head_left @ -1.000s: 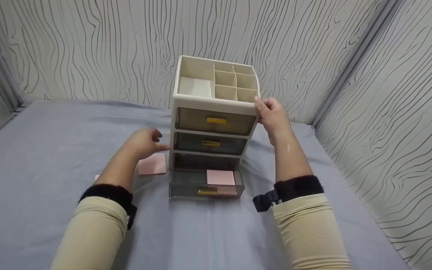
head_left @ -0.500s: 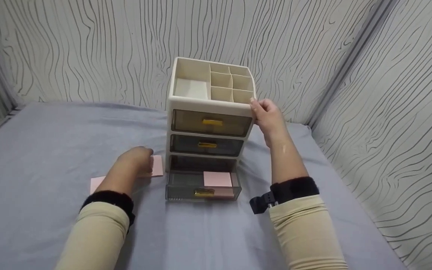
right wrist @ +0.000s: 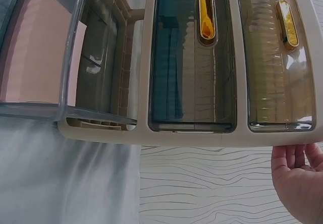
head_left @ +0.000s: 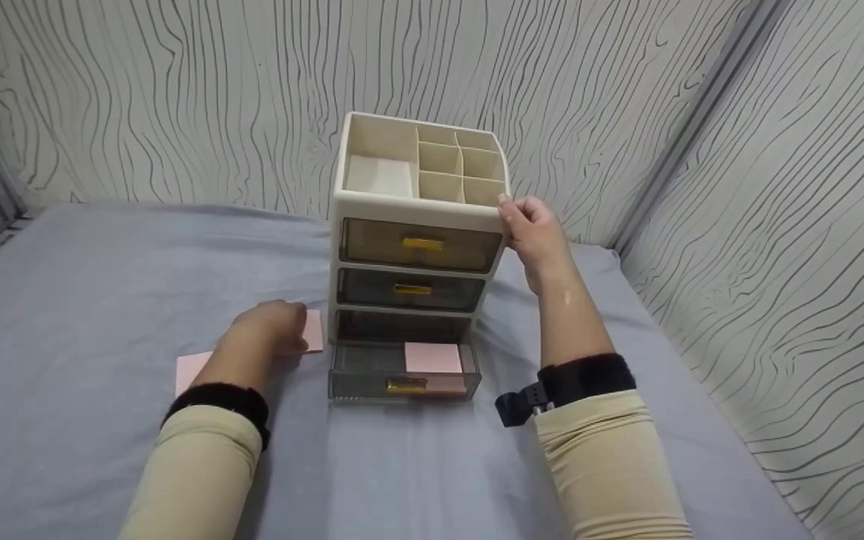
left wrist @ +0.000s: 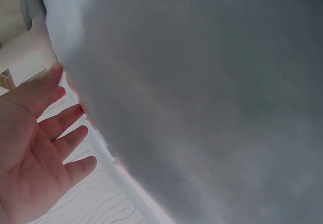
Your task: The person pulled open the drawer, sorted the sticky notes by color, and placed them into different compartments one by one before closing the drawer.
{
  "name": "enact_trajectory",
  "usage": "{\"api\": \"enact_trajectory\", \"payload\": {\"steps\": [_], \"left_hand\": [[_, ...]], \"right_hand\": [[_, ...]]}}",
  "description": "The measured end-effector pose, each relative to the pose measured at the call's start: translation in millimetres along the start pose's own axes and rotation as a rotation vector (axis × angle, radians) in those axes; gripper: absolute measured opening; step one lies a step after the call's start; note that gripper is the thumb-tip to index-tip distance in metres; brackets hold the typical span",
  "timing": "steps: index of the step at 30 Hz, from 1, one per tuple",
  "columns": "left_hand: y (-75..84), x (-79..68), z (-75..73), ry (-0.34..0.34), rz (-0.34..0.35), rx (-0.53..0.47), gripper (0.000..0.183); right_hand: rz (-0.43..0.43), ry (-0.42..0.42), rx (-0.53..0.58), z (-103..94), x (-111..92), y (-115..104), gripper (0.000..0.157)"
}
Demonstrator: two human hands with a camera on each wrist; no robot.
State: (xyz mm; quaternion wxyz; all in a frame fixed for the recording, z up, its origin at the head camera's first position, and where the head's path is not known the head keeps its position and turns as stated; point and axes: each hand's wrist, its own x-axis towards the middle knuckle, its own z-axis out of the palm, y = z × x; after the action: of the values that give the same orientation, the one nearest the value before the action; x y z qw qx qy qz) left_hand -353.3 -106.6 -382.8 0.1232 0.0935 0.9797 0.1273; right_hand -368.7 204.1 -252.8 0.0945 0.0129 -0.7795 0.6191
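Note:
A cream desktop drawer organizer (head_left: 421,206) with smoky drawers and gold handles stands mid-table. My right hand (head_left: 537,236) grips its upper right front corner, the thumb on the top edge; the right wrist view shows those fingers against its side. The bottom drawer (head_left: 361,384) is pulled out, with a pink sticky note pad (head_left: 432,358) in its right part. Left of the organizer my left hand (head_left: 267,326) holds another pink sticky note pad (head_left: 313,330) on the table, thumb and fingers at its edges. The hand hides much of that pad.
A further pink sticky note pad (head_left: 190,371) lies left of my left forearm, partly hidden by it. Grey-blue cloth (head_left: 102,300) covers the table. Patterned walls (head_left: 252,97) rise behind it and at the right. The organizer's divided top tray (head_left: 383,176) faces up.
My left hand has come down from beside the organizer's left side onto the pink pad, its fingers closing around it. My right hand keeps its grip on the organizer's corner.

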Motion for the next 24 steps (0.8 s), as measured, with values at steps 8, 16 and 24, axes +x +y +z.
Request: {"api": "enact_trajectory", "payload": {"steps": [8, 16, 24], "left_hand": [[-3.7, -1.8, 0.5, 0.024, 0.033, 0.01, 0.049], [-2.4, -4.3, -0.3, 0.08, 0.003, 0.032, 0.083], [-4.9, -7.1, -5.2, 0.173, 0.016, 0.116, 0.064]], "right_hand": [[-0.003, 0.003, -0.001, 1.0, 0.7, 0.2, 0.022], [0.014, 0.016, -0.029, 0.8, 0.1, 0.1, 0.023], [0.001, 0.02, -0.007, 1.5, 0.1, 1.1, 0.023]]}}
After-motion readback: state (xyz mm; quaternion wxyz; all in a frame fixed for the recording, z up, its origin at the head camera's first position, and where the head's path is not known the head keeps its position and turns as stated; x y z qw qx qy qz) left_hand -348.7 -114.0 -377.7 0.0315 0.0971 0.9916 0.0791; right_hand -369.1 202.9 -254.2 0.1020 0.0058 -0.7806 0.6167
